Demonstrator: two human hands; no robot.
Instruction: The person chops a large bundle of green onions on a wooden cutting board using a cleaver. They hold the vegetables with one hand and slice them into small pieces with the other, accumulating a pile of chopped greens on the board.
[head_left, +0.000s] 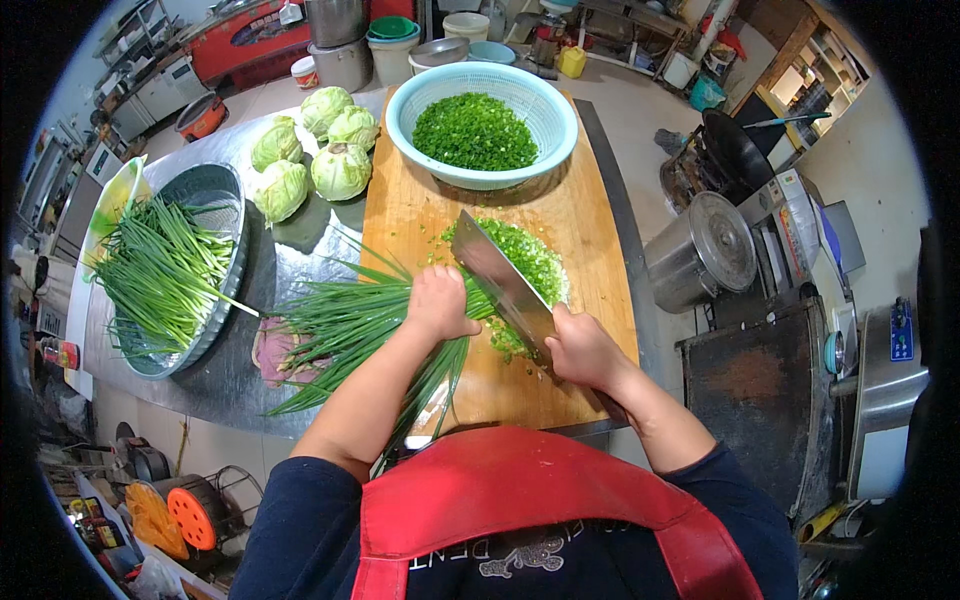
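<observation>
My left hand (441, 304) presses down on a bunch of long green scallions (345, 304) that lies across the wooden cutting board (600, 300), its leafy ends trailing left past the board's edge. In my right hand (589, 349) is a broad-bladed cleaver (502, 281), gripped at the handle, its blade slanting up and left beside the cut end of the bunch. Chopped scallion (536, 255) is heaped just beyond the blade, with more bits on its near side. At the board's far end, a light blue plastic colander (401, 139) holds a mound of chopped greens (476, 133).
Several round cabbages (341, 171) sit left of the board on the metal table (292, 255). Farther left, an oval basin (236, 255) holds whole scallions (169, 270). A purple cloth-like item (277, 352) lies partly under the leaves. Right of the table stands a lidded metal pot (686, 262).
</observation>
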